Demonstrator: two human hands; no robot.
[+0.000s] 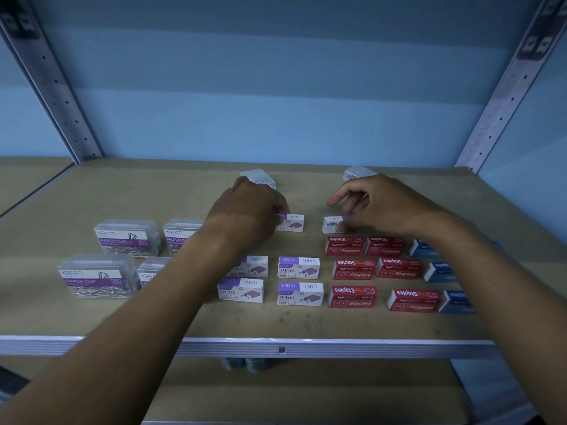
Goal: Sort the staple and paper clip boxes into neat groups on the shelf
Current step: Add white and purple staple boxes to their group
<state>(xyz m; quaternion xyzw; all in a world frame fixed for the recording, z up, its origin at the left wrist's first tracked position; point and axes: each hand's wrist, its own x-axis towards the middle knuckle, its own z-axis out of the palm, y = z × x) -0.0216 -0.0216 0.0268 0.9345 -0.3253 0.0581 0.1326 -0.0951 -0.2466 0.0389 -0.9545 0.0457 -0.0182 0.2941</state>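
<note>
Brown shelf (92, 191), blue wall. Clip boxes (127, 237) at 9 o'clock, red boxes (352, 273) at 3: mostly sorted. Left hand (248, 210) and right hand (380, 207) each pinch white staple box (294, 223), (332, 224); two clear boxes (257, 176) at 12 left.

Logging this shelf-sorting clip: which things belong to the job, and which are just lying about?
Job: clear plastic paper clip boxes; white-and-purple cardboard staple boxes; red cardboard staple boxes; blue cardboard staple boxes; left hand; right hand.
Lying about: two small containers on the lower shelf.
</note>
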